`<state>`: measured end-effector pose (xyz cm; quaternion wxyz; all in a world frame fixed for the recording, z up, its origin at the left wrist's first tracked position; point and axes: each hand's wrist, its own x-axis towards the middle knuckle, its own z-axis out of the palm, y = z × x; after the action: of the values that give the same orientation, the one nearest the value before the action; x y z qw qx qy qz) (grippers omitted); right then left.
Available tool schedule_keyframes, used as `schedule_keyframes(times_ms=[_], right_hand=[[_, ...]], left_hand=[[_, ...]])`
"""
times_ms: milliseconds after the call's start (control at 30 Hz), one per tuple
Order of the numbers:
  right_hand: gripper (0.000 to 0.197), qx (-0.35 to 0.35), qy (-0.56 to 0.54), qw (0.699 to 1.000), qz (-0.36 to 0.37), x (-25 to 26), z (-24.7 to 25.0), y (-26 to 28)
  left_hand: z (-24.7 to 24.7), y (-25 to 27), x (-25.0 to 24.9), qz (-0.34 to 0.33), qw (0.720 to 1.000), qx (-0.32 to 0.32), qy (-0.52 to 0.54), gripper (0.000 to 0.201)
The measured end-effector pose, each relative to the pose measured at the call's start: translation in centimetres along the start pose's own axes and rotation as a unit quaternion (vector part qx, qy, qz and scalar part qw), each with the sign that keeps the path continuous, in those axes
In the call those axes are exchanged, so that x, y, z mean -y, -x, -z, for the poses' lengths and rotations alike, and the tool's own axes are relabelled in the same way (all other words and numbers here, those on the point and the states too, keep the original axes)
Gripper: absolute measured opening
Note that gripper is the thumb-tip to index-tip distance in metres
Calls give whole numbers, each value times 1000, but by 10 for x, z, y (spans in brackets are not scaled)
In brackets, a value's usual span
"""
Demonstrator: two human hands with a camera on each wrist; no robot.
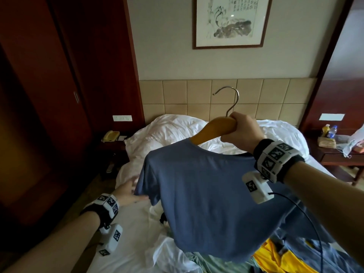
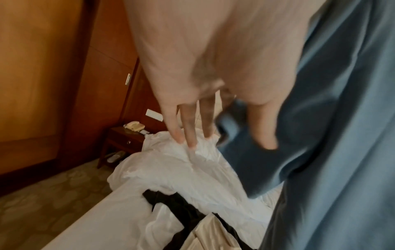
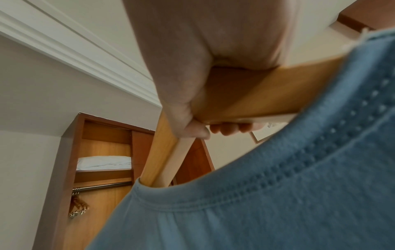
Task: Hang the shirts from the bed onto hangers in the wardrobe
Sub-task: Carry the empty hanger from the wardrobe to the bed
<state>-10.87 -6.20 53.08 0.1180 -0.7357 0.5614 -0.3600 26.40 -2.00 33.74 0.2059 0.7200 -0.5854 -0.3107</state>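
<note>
A blue T-shirt [image 1: 206, 194] hangs on a wooden hanger [image 1: 214, 129] with a metal hook [image 1: 230, 99], held up over the bed. My right hand [image 1: 236, 125] grips the hanger's middle just below the hook. In the right wrist view its fingers [image 3: 230, 127] curl round the hanger [image 3: 267, 94] above the shirt's collar [image 3: 256, 194]. My left hand [image 1: 134, 189] is open with straight fingers at the shirt's left sleeve. In the blurred left wrist view the thumb [image 2: 265, 128] lies against the blue sleeve [image 2: 245, 152]. The open wardrobe [image 3: 102, 147] shows a rail [image 3: 102, 186] with spare hangers [image 3: 78, 206].
The bed [image 1: 137, 243] has rumpled white bedding. On it lie a yellow garment [image 1: 279, 259], a pale green one [image 1: 216, 261] and a black one [image 2: 177, 206]. A nightstand with a phone [image 1: 110, 135] stands left, a side table with bottles [image 1: 331, 133] right, dark wardrobe doors [image 1: 49, 95] far left.
</note>
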Motion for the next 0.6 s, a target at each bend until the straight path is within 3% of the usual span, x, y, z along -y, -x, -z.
schedule_keyframes(times_ms=[33, 67, 133, 233, 300, 367, 433, 533, 600], right_hand=[[34, 0, -2, 1000, -1, 0, -1, 0], [34, 0, -5, 1000, -3, 0, -2, 0], [34, 5, -12, 1000, -4, 2, -9, 1], [34, 24, -24, 999, 6, 15, -24, 3], [35, 45, -32, 998, 23, 29, -35, 3], [33, 70, -37, 996, 50, 44, -46, 1], [33, 92, -38, 992, 82, 62, -57, 0], [34, 132, -47, 980, 139, 91, -77, -1], [34, 163, -61, 969, 173, 113, -90, 2]], left_hand=[[7, 4, -9, -30, 999, -20, 27, 106], [14, 11, -22, -65, 994, -63, 55, 117], [22, 25, -59, -166, 967, -180, 71, 112], [17, 53, -123, -353, 878, -323, 24, 71], [3, 67, -147, -434, 841, -321, -18, 31], [-13, 79, -160, -413, 882, -225, -16, 15], [-21, 85, -164, -361, 917, -167, -28, 25], [-11, 93, -161, -282, 945, -160, -43, 31], [5, 101, -153, -222, 958, -176, 37, 19]])
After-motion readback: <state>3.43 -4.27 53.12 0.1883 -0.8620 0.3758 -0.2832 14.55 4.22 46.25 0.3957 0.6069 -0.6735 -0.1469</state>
